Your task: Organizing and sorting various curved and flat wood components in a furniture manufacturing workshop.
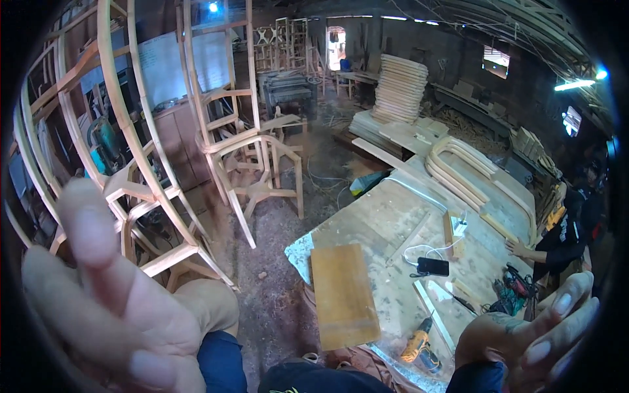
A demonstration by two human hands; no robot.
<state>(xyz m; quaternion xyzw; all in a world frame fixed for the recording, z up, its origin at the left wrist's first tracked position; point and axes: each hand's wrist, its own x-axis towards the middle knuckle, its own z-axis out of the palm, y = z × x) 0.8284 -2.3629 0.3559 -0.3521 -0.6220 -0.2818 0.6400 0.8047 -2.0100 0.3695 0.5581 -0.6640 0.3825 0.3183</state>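
Note:
My left hand [131,295] is raised close in front of the view at the lower left. Its fingers are apart and nothing shows in them. At the lower right my right hand [544,327] is also lifted, fingers loosely bent and spread, without any object visible in it. Between the hands, a brown wooden board [344,295] lies over the near left edge of the worktable [400,226]. An orange cordless drill [419,347] rests on the table, closest to my right hand. Beyond it are a light wooden strip [434,314] and a black phone [433,266] with a white cable.
Unfinished wooden chair frames [259,173] stand at the left, some stacked high. Curved wooden frames [472,170] lie on the table's far part, near a tall stack of wooden pieces [400,88]. Power tools [514,288] sit at the right, beside another person [570,226] whose hand touches the table.

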